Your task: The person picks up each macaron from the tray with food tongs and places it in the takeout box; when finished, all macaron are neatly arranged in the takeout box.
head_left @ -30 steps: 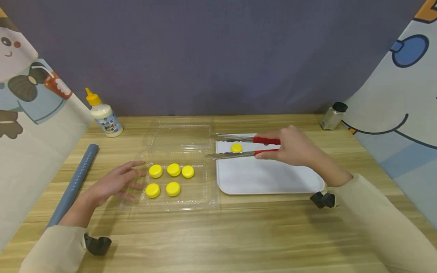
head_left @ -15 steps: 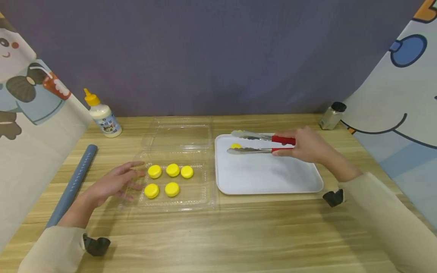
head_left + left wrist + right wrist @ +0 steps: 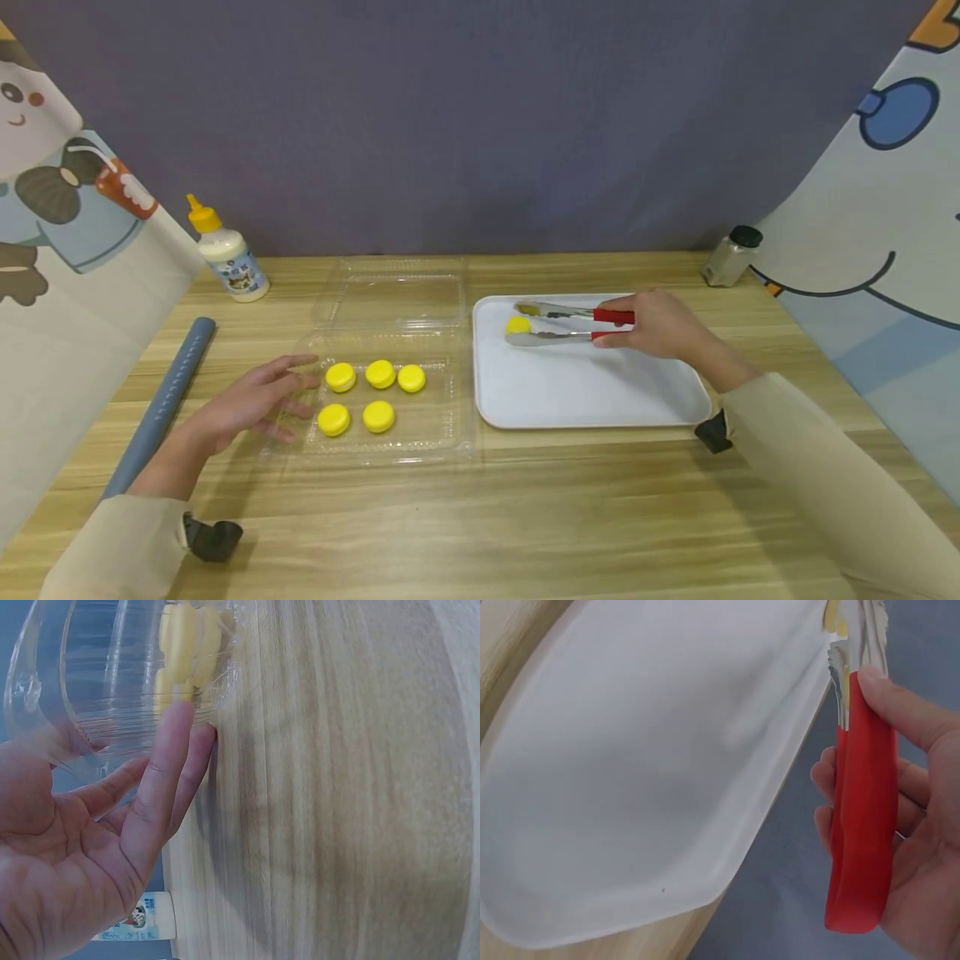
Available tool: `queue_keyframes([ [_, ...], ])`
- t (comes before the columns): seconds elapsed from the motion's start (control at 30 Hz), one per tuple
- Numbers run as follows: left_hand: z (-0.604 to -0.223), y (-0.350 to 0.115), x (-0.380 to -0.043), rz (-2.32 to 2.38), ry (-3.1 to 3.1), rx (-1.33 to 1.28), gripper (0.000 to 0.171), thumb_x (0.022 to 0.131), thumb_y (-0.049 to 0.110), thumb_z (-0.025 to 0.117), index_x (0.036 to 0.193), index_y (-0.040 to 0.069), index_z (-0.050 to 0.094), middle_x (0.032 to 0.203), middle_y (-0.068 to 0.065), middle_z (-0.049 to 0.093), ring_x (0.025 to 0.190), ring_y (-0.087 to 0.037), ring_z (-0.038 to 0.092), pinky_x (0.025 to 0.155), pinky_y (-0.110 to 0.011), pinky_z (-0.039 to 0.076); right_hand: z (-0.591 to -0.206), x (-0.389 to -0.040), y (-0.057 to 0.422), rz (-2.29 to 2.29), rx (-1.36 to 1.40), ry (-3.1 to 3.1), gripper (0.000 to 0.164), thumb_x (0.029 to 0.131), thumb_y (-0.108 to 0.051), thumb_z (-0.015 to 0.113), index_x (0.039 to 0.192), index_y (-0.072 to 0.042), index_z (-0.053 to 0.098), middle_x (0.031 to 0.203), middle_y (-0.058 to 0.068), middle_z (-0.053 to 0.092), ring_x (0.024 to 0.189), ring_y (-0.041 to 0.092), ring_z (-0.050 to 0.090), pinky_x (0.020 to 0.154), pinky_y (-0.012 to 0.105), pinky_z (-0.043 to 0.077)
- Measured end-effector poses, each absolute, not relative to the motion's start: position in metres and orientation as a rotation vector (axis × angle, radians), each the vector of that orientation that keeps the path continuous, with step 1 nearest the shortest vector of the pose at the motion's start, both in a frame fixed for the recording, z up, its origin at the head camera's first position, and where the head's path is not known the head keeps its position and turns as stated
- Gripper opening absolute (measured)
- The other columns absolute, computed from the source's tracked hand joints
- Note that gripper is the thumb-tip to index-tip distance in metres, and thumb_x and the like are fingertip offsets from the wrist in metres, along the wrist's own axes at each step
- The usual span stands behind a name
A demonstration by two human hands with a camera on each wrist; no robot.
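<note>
My right hand [image 3: 660, 329] grips a pair of metal tongs with red handles [image 3: 866, 817], fingers on one side and thumb on the other. The tongs' arms stand apart low over a white tray [image 3: 585, 400]. Between their tips is a yellow macaron [image 3: 517, 324] near the tray's left back corner. My left hand [image 3: 251, 404], fingers loosely spread, is at the left side of a clear plastic box [image 3: 124, 720]; its fingertips are right at the wall. Several yellow macarons [image 3: 378, 417] lie in two rows inside the box.
The box's clear lid [image 3: 397, 300] lies folded back behind it. A squeeze bottle with a yellow cap [image 3: 232, 258] stands at the back left, near a grey-blue rod [image 3: 168, 396]. A glass shaker with a black lid [image 3: 732, 257] is at the back right. A dark cloth wall closes the back.
My right hand has carried the tongs rightward from the box's edge to over the tray, then lowered them around the macaron there. My left hand has stayed in place.
</note>
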State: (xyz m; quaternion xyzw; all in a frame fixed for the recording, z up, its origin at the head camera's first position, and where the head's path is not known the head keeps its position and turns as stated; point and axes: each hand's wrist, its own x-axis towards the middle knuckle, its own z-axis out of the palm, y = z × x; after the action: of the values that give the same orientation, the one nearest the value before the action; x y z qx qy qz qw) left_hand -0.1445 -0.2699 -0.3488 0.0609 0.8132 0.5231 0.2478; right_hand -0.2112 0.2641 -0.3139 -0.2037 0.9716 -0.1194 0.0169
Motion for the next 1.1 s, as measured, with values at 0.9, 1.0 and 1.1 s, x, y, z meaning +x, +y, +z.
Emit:
queue_keyframes([
  [0.9, -0.349, -0.270, -0.146, 1.422, 2.215, 0.149, 0.061, 0.110, 0.025, 0.038, 0.160, -0.002, 0.014, 0.156, -0.037, 0.028, 0.113, -0.037, 0.064, 0.073, -0.045, 0.063, -0.317, -0.201, 0.260, -0.446, -0.746, 3.099, 0.043, 0.084, -0.034, 0.084, 0.115, -0.005, 0.078, 0.082, 0.009, 0.077, 0.049, 0.012, 0.035, 0.051, 0.030, 0.031],
  [1.0, -0.349, -0.270, -0.146, 1.420, 2.215, 0.148, 0.061, 0.110, 0.025, 0.039, 0.160, -0.002, 0.014, 0.156, -0.037, 0.028, 0.113, -0.036, 0.064, 0.073, -0.045, 0.063, -0.311, -0.196, 0.258, -0.443, -0.750, 3.099, 0.044, 0.084, -0.035, 0.084, 0.117, -0.006, 0.077, 0.069, 0.002, 0.072, 0.049, 0.011, 0.034, 0.052, 0.030, 0.031],
  [1.1, -0.350, -0.270, -0.146, 1.419, 2.214, 0.148, 0.062, 0.110, 0.026, 0.039, 0.160, -0.002, 0.014, 0.155, -0.037, 0.029, 0.113, -0.036, 0.064, 0.072, -0.045, 0.063, -0.302, -0.190, 0.255, -0.451, -0.801, 3.104, 0.043, 0.084, -0.035, 0.084, 0.116, -0.007, 0.078, 0.066, -0.002, 0.070, 0.047, 0.009, 0.031, 0.049, 0.028, 0.029],
])
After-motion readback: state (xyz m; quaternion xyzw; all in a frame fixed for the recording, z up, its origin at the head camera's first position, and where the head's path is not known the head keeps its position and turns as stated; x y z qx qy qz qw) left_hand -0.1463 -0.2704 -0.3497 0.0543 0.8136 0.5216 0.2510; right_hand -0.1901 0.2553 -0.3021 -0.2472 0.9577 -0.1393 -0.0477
